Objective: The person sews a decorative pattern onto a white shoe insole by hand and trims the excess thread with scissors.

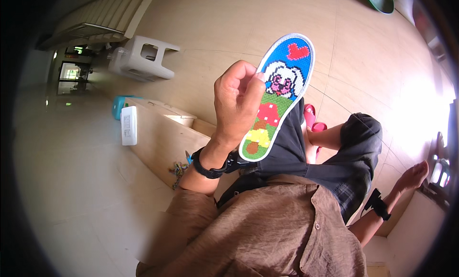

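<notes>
My left hand [238,97] pinches the edge of a cross-stitched shoe insole [283,97] between thumb and curled fingers. The insole is held upright above my lap, its stitched face towards me. It has a white rim, a red heart and a white dog's face on blue, and red and yellow mushrooms on green. My right hand [412,175] is away at the far right, beside a dark edge, with a black strap and device on its wrist. Its fingers are small and partly hidden, so its hold is unclear. My left wrist bears a black strap too.
At my left stands an open wooden box [157,133] with a white case [129,125], a teal object [120,106] and multicoloured threads [178,171] about it. A grey plastic stool [143,58] lies beyond. Pink slippers [309,114] are by my feet; a green basin [380,1] is farther off.
</notes>
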`<move>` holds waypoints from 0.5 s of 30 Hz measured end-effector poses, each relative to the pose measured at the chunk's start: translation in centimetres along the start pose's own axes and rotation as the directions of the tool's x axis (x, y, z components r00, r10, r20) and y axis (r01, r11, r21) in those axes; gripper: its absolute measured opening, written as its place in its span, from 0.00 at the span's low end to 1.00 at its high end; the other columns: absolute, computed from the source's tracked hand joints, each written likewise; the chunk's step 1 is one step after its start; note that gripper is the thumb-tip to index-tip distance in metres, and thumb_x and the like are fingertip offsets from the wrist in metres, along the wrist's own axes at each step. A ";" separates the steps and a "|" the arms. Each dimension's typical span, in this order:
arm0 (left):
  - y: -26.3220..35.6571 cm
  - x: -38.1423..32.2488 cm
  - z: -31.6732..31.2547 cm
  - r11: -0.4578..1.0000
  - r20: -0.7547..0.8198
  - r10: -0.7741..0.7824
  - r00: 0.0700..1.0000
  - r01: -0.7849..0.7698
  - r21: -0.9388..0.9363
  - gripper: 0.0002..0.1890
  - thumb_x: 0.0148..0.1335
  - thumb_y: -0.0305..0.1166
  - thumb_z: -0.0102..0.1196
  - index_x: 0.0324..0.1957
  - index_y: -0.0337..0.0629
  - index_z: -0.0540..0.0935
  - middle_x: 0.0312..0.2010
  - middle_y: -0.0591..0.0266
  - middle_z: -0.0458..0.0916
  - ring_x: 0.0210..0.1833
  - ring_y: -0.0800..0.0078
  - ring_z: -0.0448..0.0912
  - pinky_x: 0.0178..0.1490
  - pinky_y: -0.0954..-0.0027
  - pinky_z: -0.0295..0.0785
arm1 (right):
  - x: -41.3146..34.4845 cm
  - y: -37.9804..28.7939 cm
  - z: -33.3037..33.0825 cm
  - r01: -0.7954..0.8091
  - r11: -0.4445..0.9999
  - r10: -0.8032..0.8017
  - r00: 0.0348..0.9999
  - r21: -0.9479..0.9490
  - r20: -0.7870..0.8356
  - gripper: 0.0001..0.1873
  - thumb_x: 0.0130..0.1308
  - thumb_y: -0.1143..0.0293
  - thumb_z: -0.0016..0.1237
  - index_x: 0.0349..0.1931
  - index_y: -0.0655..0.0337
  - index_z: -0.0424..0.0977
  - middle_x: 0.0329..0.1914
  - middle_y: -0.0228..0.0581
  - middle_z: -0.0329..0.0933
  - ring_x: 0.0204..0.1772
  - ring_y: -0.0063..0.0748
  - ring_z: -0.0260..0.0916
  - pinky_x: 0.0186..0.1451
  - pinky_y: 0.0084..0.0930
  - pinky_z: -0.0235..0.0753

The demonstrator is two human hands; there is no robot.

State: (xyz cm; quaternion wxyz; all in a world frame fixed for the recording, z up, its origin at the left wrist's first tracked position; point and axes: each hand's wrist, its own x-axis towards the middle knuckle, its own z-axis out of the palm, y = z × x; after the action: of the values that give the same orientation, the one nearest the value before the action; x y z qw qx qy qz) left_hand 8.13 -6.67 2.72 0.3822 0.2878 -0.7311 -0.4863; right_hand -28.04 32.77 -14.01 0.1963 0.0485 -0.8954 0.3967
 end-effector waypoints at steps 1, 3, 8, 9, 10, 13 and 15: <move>0.0 -0.2 -0.1 1.000 0.013 0.001 1.000 -0.001 0.024 0.08 0.61 0.23 0.51 0.25 0.36 0.71 0.17 0.74 0.70 0.21 0.92 0.65 0.23 0.82 0.59 | -0.9 -1.7 -0.4 0.042 0.999 -0.042 0.999 0.017 -0.017 0.14 0.70 0.68 0.44 0.50 0.67 0.70 0.25 0.34 0.70 0.28 0.21 0.65 0.32 0.19 0.69; 0.7 -0.4 0.6 0.999 0.050 -0.006 0.999 0.003 0.042 0.08 0.61 0.23 0.51 0.25 0.36 0.71 0.16 0.73 0.71 0.21 0.91 0.66 0.24 0.82 0.60 | -2.6 -5.0 -1.6 0.102 0.989 -0.099 0.994 0.107 -0.035 0.14 0.70 0.67 0.44 0.50 0.66 0.70 0.25 0.34 0.70 0.28 0.21 0.66 0.32 0.19 0.69; 0.9 -0.5 2.4 1.000 0.174 -0.011 0.985 0.007 0.024 0.08 0.60 0.23 0.52 0.25 0.35 0.72 0.17 0.71 0.73 0.21 0.90 0.69 0.24 0.82 0.63 | -5.7 -12.4 -1.7 -0.053 0.749 -0.174 0.946 0.660 0.274 0.11 0.71 0.73 0.40 0.48 0.70 0.69 0.30 0.39 0.73 0.31 0.25 0.70 0.37 0.20 0.71; 0.9 -1.1 2.3 0.999 0.170 -0.008 0.985 0.001 0.042 0.07 0.60 0.22 0.52 0.25 0.35 0.72 0.17 0.71 0.73 0.21 0.90 0.69 0.24 0.82 0.63 | -7.6 -15.7 -0.7 -0.113 0.709 -0.224 0.900 0.696 0.374 0.11 0.72 0.72 0.39 0.47 0.70 0.69 0.32 0.39 0.73 0.32 0.25 0.71 0.38 0.20 0.72; 0.9 -1.2 2.5 0.999 0.186 -0.001 0.982 -0.005 0.032 0.07 0.60 0.22 0.52 0.25 0.35 0.72 0.17 0.71 0.73 0.21 0.90 0.69 0.23 0.82 0.62 | -9.1 -18.7 -0.5 -0.193 0.640 -0.254 0.861 0.744 0.441 0.10 0.71 0.74 0.39 0.47 0.70 0.69 0.33 0.40 0.74 0.33 0.24 0.71 0.39 0.20 0.72; 1.1 -1.7 3.2 1.000 0.233 -0.009 0.972 0.010 -0.004 0.08 0.61 0.22 0.51 0.25 0.36 0.71 0.17 0.72 0.72 0.21 0.91 0.68 0.23 0.83 0.61 | -12.5 -24.7 0.0 -0.305 0.544 -0.408 0.719 0.782 0.564 0.09 0.71 0.78 0.38 0.47 0.70 0.68 0.40 0.42 0.74 0.34 0.23 0.70 0.39 0.18 0.72; 1.1 -2.0 3.5 0.999 0.270 -0.029 0.962 0.035 -0.018 0.08 0.61 0.22 0.52 0.25 0.37 0.71 0.17 0.73 0.72 0.20 0.91 0.67 0.23 0.83 0.60 | -13.6 -26.2 0.5 -0.405 0.468 -0.462 0.646 0.786 0.608 0.08 0.70 0.80 0.39 0.46 0.70 0.69 0.44 0.42 0.74 0.34 0.20 0.70 0.37 0.15 0.72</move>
State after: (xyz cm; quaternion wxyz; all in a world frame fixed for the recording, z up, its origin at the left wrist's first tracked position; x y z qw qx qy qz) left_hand 6.24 -2.96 2.42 0.2745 0.2265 -0.7660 -0.5354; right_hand -9.34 13.60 -1.54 -0.2474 0.3211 -0.5454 0.7336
